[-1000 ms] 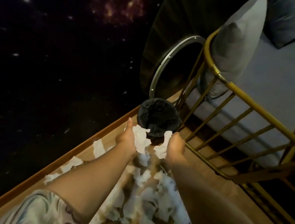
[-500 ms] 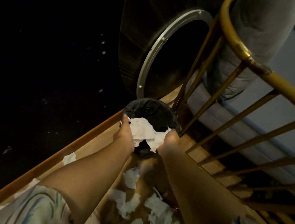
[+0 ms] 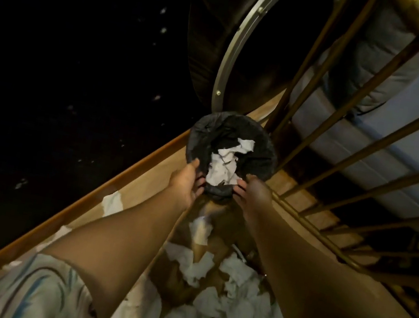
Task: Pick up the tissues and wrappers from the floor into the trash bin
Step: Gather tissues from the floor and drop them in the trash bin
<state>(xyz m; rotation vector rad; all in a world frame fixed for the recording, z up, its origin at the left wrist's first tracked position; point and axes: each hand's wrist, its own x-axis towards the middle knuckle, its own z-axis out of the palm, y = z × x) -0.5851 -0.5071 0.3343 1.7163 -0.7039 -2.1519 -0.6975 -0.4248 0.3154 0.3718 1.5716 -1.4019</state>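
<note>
A small round trash bin (image 3: 202, 129) lined with a black bag stands on the wooden floor. Crumpled white tissues (image 3: 226, 161) lie inside it. My left hand (image 3: 187, 183) hovers at the bin's near left rim, fingers apart and empty. My right hand (image 3: 251, 191) is at the near right rim, fingers spread, also empty. Several more white tissues (image 3: 206, 298) are scattered on the floor between and below my forearms. One lone tissue (image 3: 112, 202) lies by the left wall edge.
A gold metal railing (image 3: 352, 133) of a sofa with grey cushions (image 3: 385, 77) runs along the right. A round dark table with a metal ring (image 3: 228, 64) stands just behind the bin. A dark speckled wall (image 3: 65, 63) with a wooden skirting (image 3: 83, 201) fills the left.
Both hands carried tissues over the bin and let them go; the tissues now lie inside the bin and my hands are empty. The camera moved closer to the bin.
</note>
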